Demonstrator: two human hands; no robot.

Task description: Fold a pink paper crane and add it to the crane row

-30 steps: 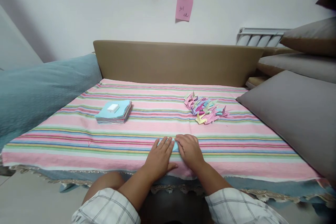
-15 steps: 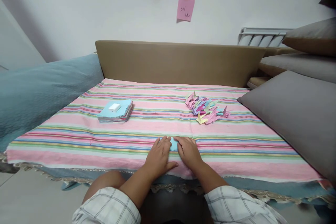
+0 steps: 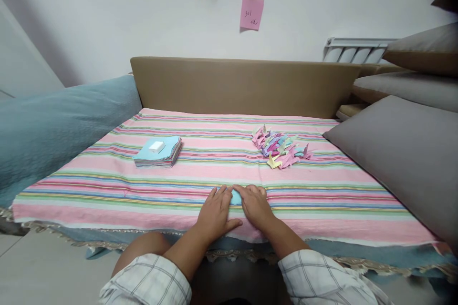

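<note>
A small folded piece of light blue paper (image 3: 235, 197) lies flat on the striped cloth, between my two hands. My left hand (image 3: 215, 210) rests palm down at its left edge, fingers stretched out on the cloth and thumb spread toward me. At the paper's right side is my right hand (image 3: 255, 206), its fingers curled in and its thumb pressing along the far edge. Both hands cover parts of the paper, so its full outline is hidden. Farther off to the right sits a cluster of folded paper cranes (image 3: 277, 147) in several colours.
A stack of square paper (image 3: 157, 152) with a white block (image 3: 156, 147) on top stands at left. The striped cloth (image 3: 214, 171) covers the seat. Grey cushions (image 3: 400, 152) pile up at right, a blue armrest (image 3: 67, 119) is at left, and a brown backrest (image 3: 243, 86) stands behind.
My right thumb has slid left along the paper's far edge, and the right fingers have curled in more. My left hand stays nearly in place.
</note>
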